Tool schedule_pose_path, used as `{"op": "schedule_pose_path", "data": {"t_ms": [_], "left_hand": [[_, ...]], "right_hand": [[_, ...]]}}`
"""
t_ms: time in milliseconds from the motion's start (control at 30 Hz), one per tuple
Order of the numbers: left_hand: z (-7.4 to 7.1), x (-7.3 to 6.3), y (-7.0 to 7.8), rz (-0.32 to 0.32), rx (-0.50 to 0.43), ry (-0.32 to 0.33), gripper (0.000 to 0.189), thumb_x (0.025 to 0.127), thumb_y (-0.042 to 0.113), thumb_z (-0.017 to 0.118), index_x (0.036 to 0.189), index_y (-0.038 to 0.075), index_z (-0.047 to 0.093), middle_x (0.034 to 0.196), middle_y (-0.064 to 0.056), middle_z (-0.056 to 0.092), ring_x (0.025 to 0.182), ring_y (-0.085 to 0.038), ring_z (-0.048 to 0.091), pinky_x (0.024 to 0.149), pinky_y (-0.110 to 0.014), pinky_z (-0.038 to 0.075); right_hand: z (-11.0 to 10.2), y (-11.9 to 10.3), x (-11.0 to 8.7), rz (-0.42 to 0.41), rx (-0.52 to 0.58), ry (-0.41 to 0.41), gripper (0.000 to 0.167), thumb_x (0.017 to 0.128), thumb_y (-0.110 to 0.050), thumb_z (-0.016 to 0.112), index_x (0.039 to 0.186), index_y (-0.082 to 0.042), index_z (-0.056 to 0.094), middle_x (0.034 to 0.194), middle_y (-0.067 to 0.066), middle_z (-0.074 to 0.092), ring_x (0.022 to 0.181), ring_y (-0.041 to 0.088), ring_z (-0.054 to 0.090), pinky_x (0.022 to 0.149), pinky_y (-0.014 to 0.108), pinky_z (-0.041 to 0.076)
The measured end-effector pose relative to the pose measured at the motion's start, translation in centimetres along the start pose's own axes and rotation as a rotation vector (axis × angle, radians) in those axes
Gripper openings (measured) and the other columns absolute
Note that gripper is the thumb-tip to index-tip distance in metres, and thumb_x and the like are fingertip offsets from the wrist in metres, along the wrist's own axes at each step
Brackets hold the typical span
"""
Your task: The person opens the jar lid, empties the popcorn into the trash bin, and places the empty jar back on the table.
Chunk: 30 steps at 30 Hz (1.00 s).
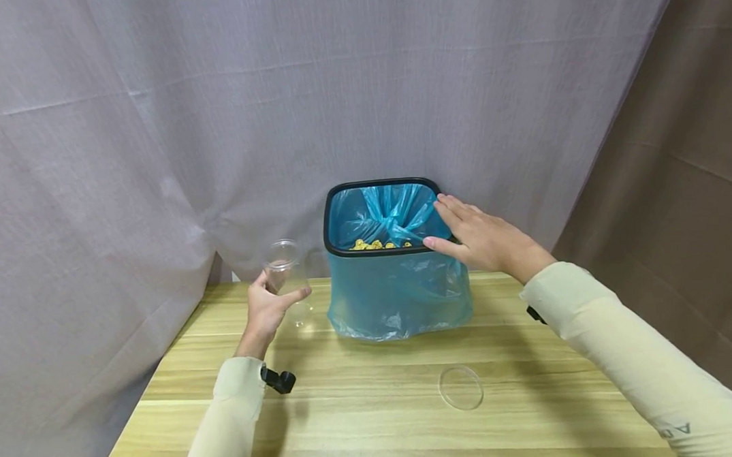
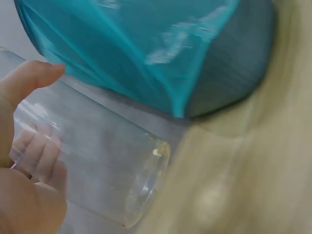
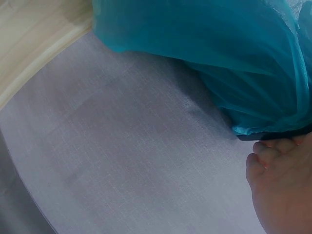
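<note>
In the head view my left hand grips a tall clear plastic jar, thumb on one side and fingers on the other. Bits of yellow residue cling near the jar's bottom in the left wrist view. To its right stands a bin lined with a blue plastic bag, with a black rim. Several yellow crumpled pieces lie inside, below a knotted part of the bag. My right hand is at the bin's right rim, its fingers straight.
A clear round lid or ring lies flat on the wooden table, in front of the bin. Behind the table hangs a grey curtain, close to the bin's back. A brown cloth hangs at the right.
</note>
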State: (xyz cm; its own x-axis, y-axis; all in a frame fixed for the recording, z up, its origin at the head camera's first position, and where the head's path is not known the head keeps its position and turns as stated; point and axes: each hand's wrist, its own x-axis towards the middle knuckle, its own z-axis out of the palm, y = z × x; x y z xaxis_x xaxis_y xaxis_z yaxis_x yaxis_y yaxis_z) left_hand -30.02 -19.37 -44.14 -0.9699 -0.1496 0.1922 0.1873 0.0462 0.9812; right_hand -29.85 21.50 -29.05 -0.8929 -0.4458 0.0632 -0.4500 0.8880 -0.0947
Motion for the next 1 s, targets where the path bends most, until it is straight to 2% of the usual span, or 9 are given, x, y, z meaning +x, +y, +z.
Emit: {"op": "schedule_pose_path", "data": {"t_ms": [167, 267, 400, 533, 633, 767, 867, 900, 1000], "left_hand": [[0.2, -0.9, -2.4, -0.028, 0.004, 0.052, 0.075, 0.073, -0.001, 0.09, 0.141, 0.01, 0.061, 0.147, -0.019, 0.06, 0.145, -0.033, 0.05, 0.131, -0.047, 0.031], [0.2, -1.3, -3.6, -0.043, -0.008, 0.06, 0.076, 0.073, -0.002, 0.09, 0.142, 0.009, 0.06, 0.147, -0.02, 0.061, 0.146, -0.036, 0.049, 0.131, -0.046, 0.031], [0.3, -1.9, -4.9, -0.048, -0.021, 0.063, 0.076, 0.074, -0.004, 0.088, 0.143, 0.007, 0.058, 0.144, -0.021, 0.062, 0.144, -0.04, 0.049, 0.128, -0.051, 0.033], [0.4, -2.2, -5.8, -0.042, -0.037, 0.07, 0.075, 0.073, -0.005, 0.088, 0.142, 0.007, 0.059, 0.141, -0.019, 0.062, 0.136, -0.038, 0.055, 0.123, -0.056, 0.039], [0.4, -2.3, -6.3, -0.026, -0.029, 0.065, 0.075, 0.072, -0.004, 0.089, 0.14, 0.009, 0.059, 0.143, -0.016, 0.062, 0.137, -0.034, 0.054, 0.125, -0.055, 0.038], [0.2, -2.4, -7.0, 0.035, 0.01, 0.036, 0.076, 0.073, 0.0, 0.091, 0.141, 0.011, 0.058, 0.148, -0.014, 0.06, 0.144, -0.033, 0.05, 0.129, -0.052, 0.032], [-0.1, -2.4, -7.4, 0.064, 0.046, 0.006, 0.078, 0.075, 0.006, 0.093, 0.143, 0.013, 0.056, 0.149, -0.013, 0.06, 0.144, -0.035, 0.051, 0.127, -0.055, 0.036], [-0.2, -2.4, -7.4, 0.065, 0.059, -0.005, 0.079, 0.075, 0.008, 0.094, 0.144, 0.014, 0.055, 0.148, -0.014, 0.06, 0.142, -0.037, 0.054, 0.124, -0.056, 0.039], [-0.5, -2.5, -7.4, 0.06, 0.131, -0.031, 0.089, 0.076, 0.019, 0.095, 0.151, 0.017, 0.049, 0.152, -0.014, 0.058, 0.142, -0.039, 0.054, 0.123, -0.06, 0.04]], "right_hand": [[0.0, -0.1, -0.1, 0.005, 0.011, -0.004, 0.098, 0.103, -0.074, 0.032, 0.17, -0.006, 0.009, 0.179, 0.016, 0.004, 0.165, 0.041, 0.008, 0.132, 0.064, 0.016], [-0.1, -0.1, -0.2, 0.009, 0.015, -0.007, 0.098, 0.103, -0.075, 0.032, 0.17, -0.007, 0.008, 0.179, 0.016, 0.004, 0.165, 0.041, 0.009, 0.132, 0.065, 0.016], [-0.1, -0.1, -0.2, 0.012, 0.013, -0.005, 0.097, 0.104, -0.074, 0.032, 0.17, -0.007, 0.008, 0.179, 0.016, 0.004, 0.165, 0.041, 0.009, 0.131, 0.066, 0.017], [-0.1, -0.1, -0.1, 0.009, 0.007, 0.0, 0.097, 0.104, -0.074, 0.032, 0.17, -0.007, 0.008, 0.179, 0.016, 0.005, 0.165, 0.042, 0.01, 0.131, 0.066, 0.017], [0.0, -0.1, -0.1, 0.003, 0.006, 0.002, 0.097, 0.104, -0.074, 0.032, 0.17, -0.007, 0.008, 0.179, 0.016, 0.005, 0.165, 0.042, 0.01, 0.131, 0.065, 0.018], [0.0, -0.1, -0.1, -0.001, 0.011, 0.0, 0.097, 0.104, -0.074, 0.032, 0.17, -0.007, 0.008, 0.179, 0.016, 0.005, 0.165, 0.041, 0.01, 0.132, 0.065, 0.018], [-0.1, 0.0, -0.1, -0.001, 0.012, -0.006, 0.097, 0.104, -0.074, 0.032, 0.17, -0.007, 0.008, 0.179, 0.016, 0.004, 0.165, 0.041, 0.009, 0.132, 0.065, 0.017], [-0.1, 0.0, -0.1, -0.002, 0.009, -0.007, 0.097, 0.104, -0.074, 0.032, 0.17, -0.007, 0.008, 0.179, 0.016, 0.004, 0.165, 0.041, 0.009, 0.132, 0.065, 0.017], [-0.2, 0.0, 0.0, -0.005, -0.006, -0.007, 0.097, 0.104, -0.074, 0.031, 0.17, -0.007, 0.008, 0.179, 0.017, 0.005, 0.165, 0.042, 0.01, 0.132, 0.065, 0.017]]}}
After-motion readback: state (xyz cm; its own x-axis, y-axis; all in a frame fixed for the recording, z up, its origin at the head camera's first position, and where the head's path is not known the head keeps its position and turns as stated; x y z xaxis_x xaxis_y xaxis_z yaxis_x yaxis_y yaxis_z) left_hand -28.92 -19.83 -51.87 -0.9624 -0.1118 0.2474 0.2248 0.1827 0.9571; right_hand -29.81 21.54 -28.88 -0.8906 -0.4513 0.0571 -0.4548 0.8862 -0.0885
